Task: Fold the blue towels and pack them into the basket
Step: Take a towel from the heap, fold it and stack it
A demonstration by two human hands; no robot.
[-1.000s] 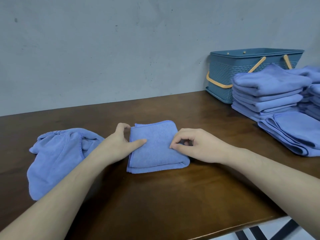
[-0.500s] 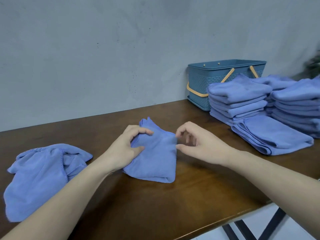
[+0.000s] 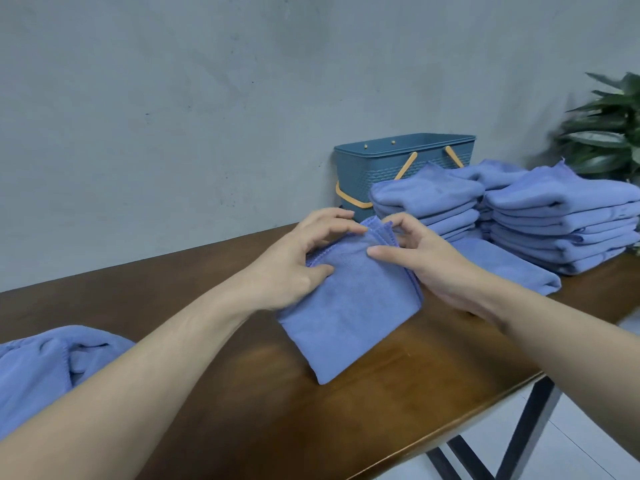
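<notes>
left hand (image 3: pixel 294 261) and right hand (image 3: pixel 429 261) fingers curling, pinching folded towel (image 3: pixel 349 313) lying mid-surface (image 3: pixel 398 410) | stacks (image 3: pixel 561 216) standing before basket (image 3: pixel 377 164), blocking it | loose towel (image 3: pixel 45 368) lying far left | plant (image 3: pixel 609 129) sitting right

Your left forearm enters from lower left of frame, bare, running diagonally up to centre. Your left hand (image 3: pixel 298 258) sits just left of centre, fingers curled, thumb and fingertips pinching folded towel (image 3: pixel 349 306) at its far edge. Your right forearm enters from lower right, angled up-left. Your right hand (image 3: pixel 426 261) sits just right of centre, thumb laid on top of cloth, curled fingers gripping its far corner. Both hands close together, palms facing inward.
</notes>
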